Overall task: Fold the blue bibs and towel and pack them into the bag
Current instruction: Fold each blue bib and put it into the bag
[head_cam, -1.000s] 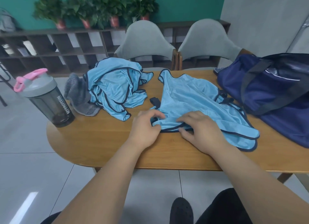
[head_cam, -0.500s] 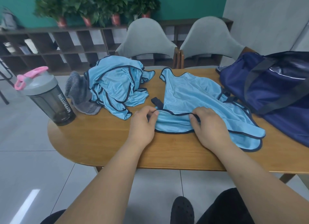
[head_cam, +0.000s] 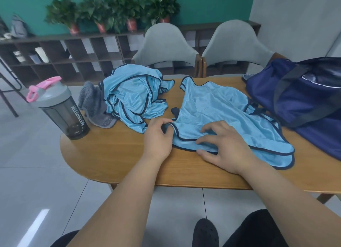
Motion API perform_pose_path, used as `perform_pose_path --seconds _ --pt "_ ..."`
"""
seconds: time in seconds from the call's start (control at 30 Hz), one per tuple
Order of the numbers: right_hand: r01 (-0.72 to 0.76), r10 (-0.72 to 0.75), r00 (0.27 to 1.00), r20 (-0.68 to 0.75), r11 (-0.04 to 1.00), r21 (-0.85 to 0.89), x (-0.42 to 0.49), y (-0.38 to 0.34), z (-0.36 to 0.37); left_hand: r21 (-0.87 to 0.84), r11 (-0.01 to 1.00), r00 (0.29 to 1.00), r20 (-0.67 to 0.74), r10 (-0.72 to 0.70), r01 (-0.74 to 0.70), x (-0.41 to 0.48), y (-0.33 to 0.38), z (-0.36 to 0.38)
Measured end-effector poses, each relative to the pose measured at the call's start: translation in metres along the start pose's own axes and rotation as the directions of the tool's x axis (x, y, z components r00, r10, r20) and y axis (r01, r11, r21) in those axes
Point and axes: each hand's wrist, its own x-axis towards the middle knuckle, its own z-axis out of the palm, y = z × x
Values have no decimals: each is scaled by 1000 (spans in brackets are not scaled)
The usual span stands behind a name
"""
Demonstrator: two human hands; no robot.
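A light blue bib (head_cam: 217, 110) with dark trim lies spread on the wooden table (head_cam: 114, 154). My left hand (head_cam: 158, 137) pinches its near left corner. My right hand (head_cam: 223, 145) rests on its near edge with fingers spread. A crumpled heap of more blue bibs (head_cam: 132, 97) sits behind my left hand. A grey towel (head_cam: 94, 104) lies bunched to the left of the heap. The navy bag (head_cam: 299, 97) stands at the table's right end, its top open.
A grey shaker bottle (head_cam: 60, 108) with a pink lid loop stands near the table's left edge. Two grey chairs (head_cam: 166, 45) are tucked in at the far side. A low shelf with potted plants (head_cam: 110, 12) lines the back wall.
My left hand keeps its pinch on the bib's corner. My right hand has let go of the near hem, opened, and now lies flat on the cloth with fingers spread.
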Motion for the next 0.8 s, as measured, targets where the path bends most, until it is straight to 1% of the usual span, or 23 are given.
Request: perform_pose_path --seconds 0.07,0.1,0.2,0.27,0.33,0.4,0.47,0.5,0.57,0.63,0.7,0.73,0.77,0.8 --pt "-35 35 999 -17 998 43 1 2 1 99 995 998 -51 39 -34 0 1 3" --pt "-54 57 998 -38 996 64 1 3 1 143 988 997 -47 57 -50 0 0 5" --pt "-123 127 990 -65 990 61 2 1 0 232 964 992 34 124 -129 0 -3 7" --pt "-149 153 985 -81 987 55 2 -1 -2 187 961 979 52 199 -205 -2 -5 4" --pt "-196 205 974 -95 976 95 3 -3 -5 99 971 975 84 208 -216 -4 -3 0" --pt "-270 298 947 -119 940 208 3 -2 -9 20 989 977 158 140 -144 -7 4 -3" --pt "-351 420 899 -127 861 368 2 0 -14 -16 994 968 226 108 -108 -9 11 -3" --pt "-377 473 872 -125 813 444 2 2 -17 -16 992 959 255 124 -124 -11 14 -3" --pt "-398 542 833 -112 726 561 3 5 -20 29 977 931 311 190 -209 -14 19 -2" --pt "-403 558 826 -82 685 607 4 7 -21 167 919 890 358 280 -357 -18 22 1" --pt "-403 529 848 -37 688 603 4 7 -21 325 792 841 366 399 -517 -22 23 6" --pt "-396 511 860 -18 688 608 5 7 -21 369 738 819 361 447 -565 -23 24 8" --pt "-386 496 868 -2 679 624 5 6 -21 391 709 807 353 474 -587 -24 24 9" --pt "-378 486 874 9 667 642 5 6 -22 400 702 807 337 485 -590 -24 23 10"
